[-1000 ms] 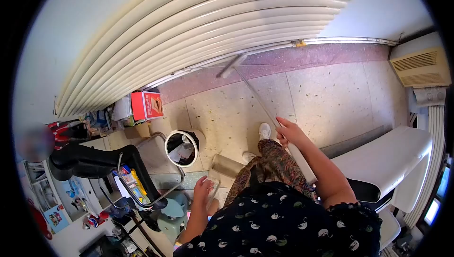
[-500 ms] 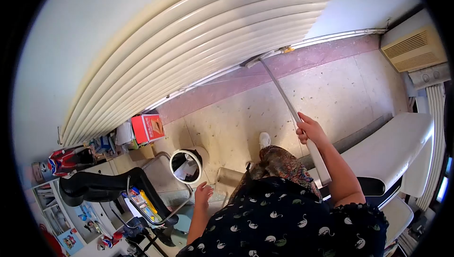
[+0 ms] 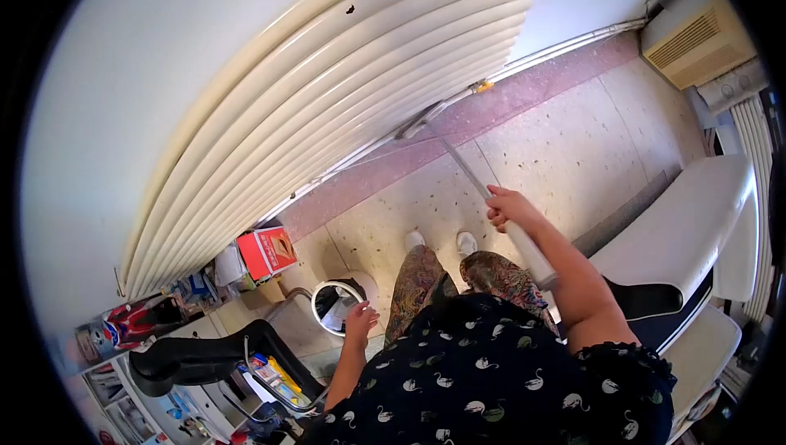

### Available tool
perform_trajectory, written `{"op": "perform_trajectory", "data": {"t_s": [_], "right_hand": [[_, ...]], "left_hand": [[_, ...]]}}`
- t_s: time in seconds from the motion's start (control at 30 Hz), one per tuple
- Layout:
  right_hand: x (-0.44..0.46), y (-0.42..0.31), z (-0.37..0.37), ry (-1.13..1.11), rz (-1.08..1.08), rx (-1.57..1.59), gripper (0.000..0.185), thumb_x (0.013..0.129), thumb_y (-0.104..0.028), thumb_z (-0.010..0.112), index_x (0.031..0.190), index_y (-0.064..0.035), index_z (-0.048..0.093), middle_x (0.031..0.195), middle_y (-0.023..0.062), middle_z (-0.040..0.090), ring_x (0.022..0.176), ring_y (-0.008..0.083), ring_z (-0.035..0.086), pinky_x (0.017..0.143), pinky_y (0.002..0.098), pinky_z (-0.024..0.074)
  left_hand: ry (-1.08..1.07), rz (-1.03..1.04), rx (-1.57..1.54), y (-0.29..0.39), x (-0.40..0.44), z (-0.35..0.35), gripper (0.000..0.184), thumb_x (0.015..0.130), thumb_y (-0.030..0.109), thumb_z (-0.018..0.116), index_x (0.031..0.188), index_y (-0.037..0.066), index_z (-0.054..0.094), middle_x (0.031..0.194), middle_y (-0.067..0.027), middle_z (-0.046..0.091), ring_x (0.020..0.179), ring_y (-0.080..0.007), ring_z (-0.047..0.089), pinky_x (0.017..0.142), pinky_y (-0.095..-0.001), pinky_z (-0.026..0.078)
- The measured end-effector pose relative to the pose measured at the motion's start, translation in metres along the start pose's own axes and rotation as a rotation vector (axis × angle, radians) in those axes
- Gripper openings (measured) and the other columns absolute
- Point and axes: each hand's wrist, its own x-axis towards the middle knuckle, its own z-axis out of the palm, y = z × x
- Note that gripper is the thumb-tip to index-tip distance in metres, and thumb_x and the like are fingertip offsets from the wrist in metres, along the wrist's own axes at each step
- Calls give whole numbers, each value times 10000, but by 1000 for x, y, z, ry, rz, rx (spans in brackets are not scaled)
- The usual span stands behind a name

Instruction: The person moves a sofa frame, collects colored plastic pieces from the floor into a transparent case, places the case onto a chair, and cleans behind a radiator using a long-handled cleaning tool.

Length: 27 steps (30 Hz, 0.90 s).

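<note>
My right hand [image 3: 508, 206] is wrapped round the pale handle of a long flat mop [image 3: 467, 165]. The mop's handle slants from beside my right forearm to the foot of the ribbed radiator [image 3: 327, 109]. Its head lies low against the pipe there, partly in shadow and blurred. My left hand [image 3: 360, 321] holds nothing, its fingers apart, and it hangs in front of the rim of a white waste bin [image 3: 318, 302]. Crumpled paper and a dark liner show inside the bin.
A red box [image 3: 266, 252] and papers stand at the radiator's left end. Nearby are a black chair [image 3: 201, 355] with bright packets on it and a white shelf unit. On the right is a white padded couch [image 3: 675, 228]; a beige vented unit [image 3: 684, 44] stands beyond.
The mop head has slid left along the foot of the radiator, with my right hand moving left too. A second shoe now shows. My left hand has come in front of the bin.
</note>
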Motion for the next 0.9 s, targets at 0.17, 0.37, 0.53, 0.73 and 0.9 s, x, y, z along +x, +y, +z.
{"op": "perform_trajectory", "data": {"t_s": [0.17,0.37,0.53,0.73,0.9], "right_hand": [[-28,-9,20,36,-46,53,558,732,-57,437,1236,-89,201,568,48,418,391,76,346,333,208,324],[39,11,79,161,-164,-30,547,727,-69,446,1227,-83,225,554,50,416,384,84,362,341,223,335],[14,36,73,129,-90,-256,543,732,-92,459,1229,-95,240,549,39,420,407,94,401,363,233,351],[-46,47,106,55,-79,-155,556,711,-42,448,1226,-72,240,533,56,443,393,105,410,352,238,369],[-18,35,112,147,-181,5,556,706,-42,425,1226,-60,230,523,51,436,391,108,411,350,236,368]], "left_hand": [[-66,50,140,19,33,-34,353,725,126,498,1038,-21,427,765,-75,522,618,-124,525,481,-206,404],[0,102,110,92,52,-64,314,730,120,482,1005,-25,432,737,-78,526,582,-131,518,491,-212,421],[-89,81,209,109,99,-91,311,732,136,482,1002,-14,439,749,-85,531,605,-142,528,509,-219,432],[-150,81,380,145,119,-90,320,758,172,474,1043,34,425,783,-72,516,699,-162,533,604,-248,442],[-213,119,398,175,107,-78,316,754,151,476,1038,20,431,785,-74,521,685,-148,535,585,-238,438]]}}
